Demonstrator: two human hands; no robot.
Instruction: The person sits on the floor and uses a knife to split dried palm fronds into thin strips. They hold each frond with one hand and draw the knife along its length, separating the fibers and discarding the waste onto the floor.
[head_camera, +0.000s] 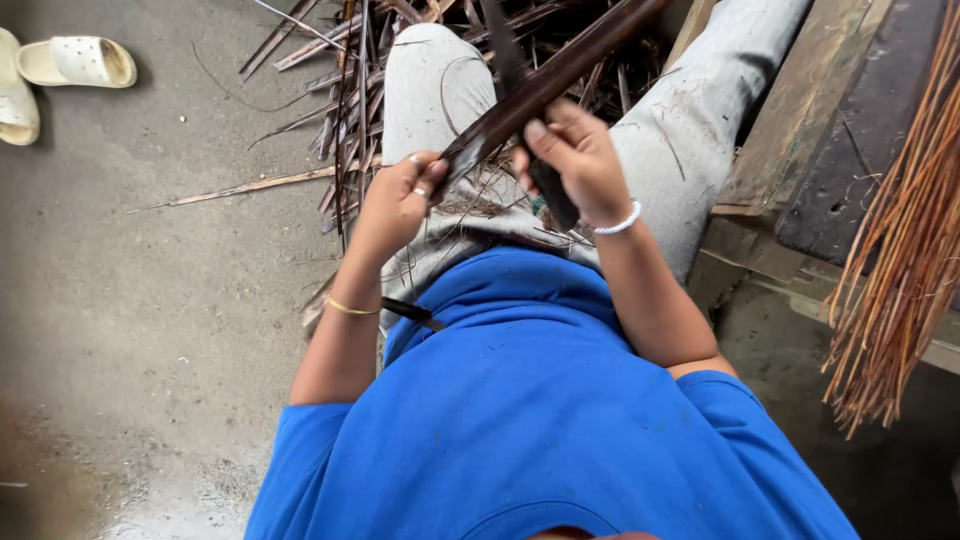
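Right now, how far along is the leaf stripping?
Done: a bundle of bare tan sticks leans at the right, and dark stripped scraps litter the floor past the knees. In hand: the left hand pinches a long dark leaf strip while the right hand grips a dark knife handle against it. Left: this strip is still whole; no pile of unworked leaves can be told apart from the scraps.
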